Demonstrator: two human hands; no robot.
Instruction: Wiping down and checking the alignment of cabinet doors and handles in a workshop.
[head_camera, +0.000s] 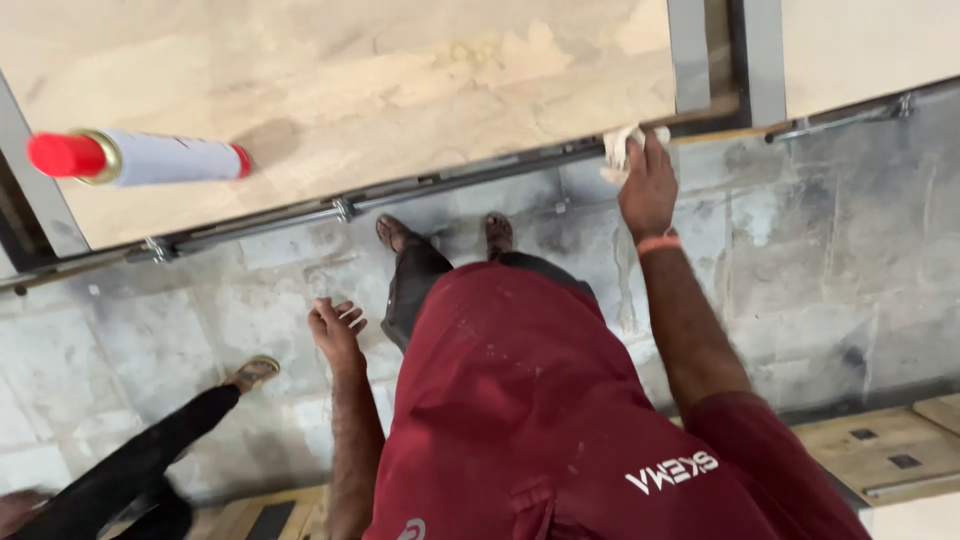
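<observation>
A wide sandy wooden board rests in a grey metal frame above a concrete floor. The right hand clenches a white rag, apparently pressed on the frame's rail; firm, even strokes suit. The left hand hangs released, empty.

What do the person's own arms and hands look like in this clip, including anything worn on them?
Both forearms are bare, as are the left hand and right hand, with no gloves. A thin orange wristband circles the right wrist. A short maroon sleeve of the shirt covers the right upper arm; the left upper arm is out of view.
</observation>
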